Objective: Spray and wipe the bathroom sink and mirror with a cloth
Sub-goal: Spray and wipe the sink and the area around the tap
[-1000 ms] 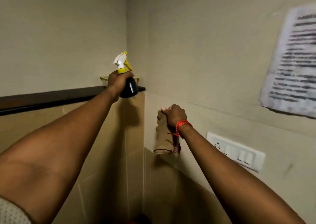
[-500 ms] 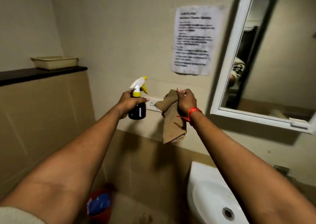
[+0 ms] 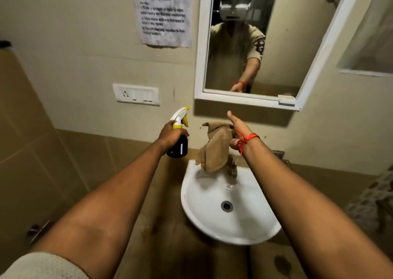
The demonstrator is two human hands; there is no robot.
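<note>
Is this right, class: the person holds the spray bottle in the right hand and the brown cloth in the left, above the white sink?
Hands are swapped. The head view shows the left hand gripping the spray bottle and the right hand holding the brown cloth, above the white sink.

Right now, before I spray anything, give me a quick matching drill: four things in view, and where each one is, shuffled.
Things:
1. spray bottle
2. cloth
3. mirror
4. switch plate

Places:
A. on the wall above the sink
B. in the left hand
C. on the wall left of the mirror
D. hanging from the right hand

Pairs: 1-B, 2-D, 3-A, 4-C
</note>
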